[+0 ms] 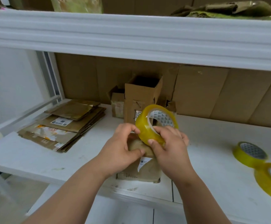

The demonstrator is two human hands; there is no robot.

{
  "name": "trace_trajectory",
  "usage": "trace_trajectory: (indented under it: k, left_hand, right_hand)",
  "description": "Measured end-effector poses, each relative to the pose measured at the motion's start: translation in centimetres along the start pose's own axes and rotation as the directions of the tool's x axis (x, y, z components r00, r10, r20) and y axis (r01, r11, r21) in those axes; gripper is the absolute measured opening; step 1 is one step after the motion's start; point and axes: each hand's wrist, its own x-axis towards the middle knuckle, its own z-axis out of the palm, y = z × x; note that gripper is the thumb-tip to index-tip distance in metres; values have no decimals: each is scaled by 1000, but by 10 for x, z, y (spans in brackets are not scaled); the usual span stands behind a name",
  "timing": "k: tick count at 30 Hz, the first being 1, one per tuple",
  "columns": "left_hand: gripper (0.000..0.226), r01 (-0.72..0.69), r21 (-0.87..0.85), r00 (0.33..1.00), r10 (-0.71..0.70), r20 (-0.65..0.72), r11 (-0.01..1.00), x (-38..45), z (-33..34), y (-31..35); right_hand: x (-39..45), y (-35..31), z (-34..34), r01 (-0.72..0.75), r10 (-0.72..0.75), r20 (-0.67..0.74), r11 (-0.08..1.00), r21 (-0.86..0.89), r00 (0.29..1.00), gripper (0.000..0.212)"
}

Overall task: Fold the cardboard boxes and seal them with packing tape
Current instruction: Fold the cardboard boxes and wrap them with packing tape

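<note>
A stack of flattened boxes [63, 125] lies at the left of the white bench [34, 157]. At centre, the left hand [123, 149] pinches at the yellow tape roll [155, 123], which the right hand [168, 146] grips over a small cardboard box [141, 172]. Two spare rolls [251, 154] rest far right.

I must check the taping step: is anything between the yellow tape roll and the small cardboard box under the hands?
Nothing visible: the right hand holds the yellow tape roll directly over the small brown cardboard box, and the left hand rests on that box.
</note>
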Motion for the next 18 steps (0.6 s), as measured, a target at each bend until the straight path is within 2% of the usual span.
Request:
trace_trajectory:
  k: [3, 9, 15, 18]
  left_hand:
    - [37, -53, 182, 987, 80, -141, 982, 3, 8, -3]
    - [19, -102, 194, 968, 142, -205, 976, 3, 12, -6]
    - [22, -26, 135, 983, 50, -177, 990, 4, -1, -8]
    - [19, 92, -3, 983, -92, -161, 996, 6, -8, -7]
  right_hand:
    - [2, -3, 0, 10, -9, 25, 999, -33, 1000, 29]
    - [6, -8, -1, 32, -24, 87, 995, -96, 996, 33]
    - [9, -4, -13, 42, -22, 224, 996, -84, 974, 44]
    - [17, 8, -27, -1, 17, 289, 998, -56, 957, 47]
